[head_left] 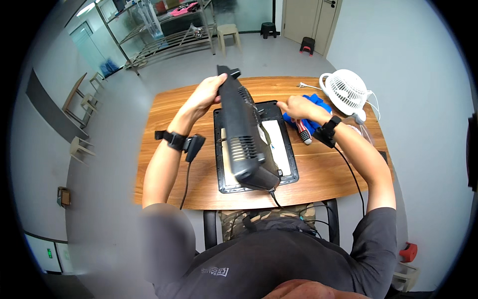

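My left hand (204,94) grips the far end of a long black vented housing (236,124), with the thumb on its top edge. The housing is tipped up on its side, its slotted face turned to the left. Beneath it on the table lies a rectangular black panel (294,167) with a raised rim and pale sheets inside. A black cord (275,199) runs from the housing's near end. To the right, my right hand (301,108) has curled fingers and lies over a blue cloth-like bundle (318,99) with a striped, flag-patterned part. What its fingers hold, if anything, is hidden.
A white fan-like appliance (346,92) with a grille and cord stands at the table's far right. The wooden table (169,164) has rounded edges. Cables trail from both wristbands. Beyond it are a metal shelf (169,47), stools and a door (308,22).
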Available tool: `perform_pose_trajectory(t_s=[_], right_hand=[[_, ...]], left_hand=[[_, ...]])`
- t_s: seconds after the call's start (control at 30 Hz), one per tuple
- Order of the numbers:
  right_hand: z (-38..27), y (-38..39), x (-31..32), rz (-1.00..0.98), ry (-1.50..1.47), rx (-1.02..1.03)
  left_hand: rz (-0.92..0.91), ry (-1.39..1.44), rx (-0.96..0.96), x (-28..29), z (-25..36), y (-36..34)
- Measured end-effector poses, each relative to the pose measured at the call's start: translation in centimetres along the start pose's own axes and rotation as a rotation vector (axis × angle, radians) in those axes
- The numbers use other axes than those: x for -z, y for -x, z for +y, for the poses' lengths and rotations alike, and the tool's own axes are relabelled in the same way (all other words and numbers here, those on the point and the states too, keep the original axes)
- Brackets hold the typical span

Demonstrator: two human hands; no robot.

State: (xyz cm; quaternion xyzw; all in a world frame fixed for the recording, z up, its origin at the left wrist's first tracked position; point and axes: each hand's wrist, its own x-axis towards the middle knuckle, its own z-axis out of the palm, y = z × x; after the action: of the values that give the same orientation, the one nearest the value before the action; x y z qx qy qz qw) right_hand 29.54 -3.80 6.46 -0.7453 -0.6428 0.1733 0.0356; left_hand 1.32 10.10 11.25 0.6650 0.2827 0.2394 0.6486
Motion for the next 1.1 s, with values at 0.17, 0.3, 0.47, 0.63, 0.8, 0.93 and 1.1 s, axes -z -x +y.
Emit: perform_pose_trajectory(t_s=[0.17,0.3,0.47,0.63,0.8,0.93,1.1], right_hand=[[-2.3,-2.1,-5.1,-0.183,-0.238,-0.076],[-4.2,-2.8,-6.4,-0.26,-0.278,-0.085],[-4.7,-3.6,-9.8,-0.356,-0.412,-0.108],[-3.8,-4.4,-12.6,-0.342,-0.448,-0.125],[-3.1,-4.8,-13.4,-0.346,-0.509,-0.154],[-3.0,-4.3,-13.0,-0.338,-0.538,-0.155],[-1.5,-4.6,-13.6,-0.343,-0.647,-0.193]], left_hand=[[0.117,-0.108,0.151,5.1,-2.7,3.6],[0.176,-0.194,0.27,8.1,-5.6,5.5],[0.272,-0.346,0.283,10.7,-10.9,6.1],[0.288,-0.543,0.316,9.9,-13.1,6.7],[0.267,-0.68,0.379,9.3,-15.2,6.5],[0.2,-0.678,0.478,10.0,-17.8,6.5],[0.155,-0.616,0.527,9.0,-20.2,6.4]])
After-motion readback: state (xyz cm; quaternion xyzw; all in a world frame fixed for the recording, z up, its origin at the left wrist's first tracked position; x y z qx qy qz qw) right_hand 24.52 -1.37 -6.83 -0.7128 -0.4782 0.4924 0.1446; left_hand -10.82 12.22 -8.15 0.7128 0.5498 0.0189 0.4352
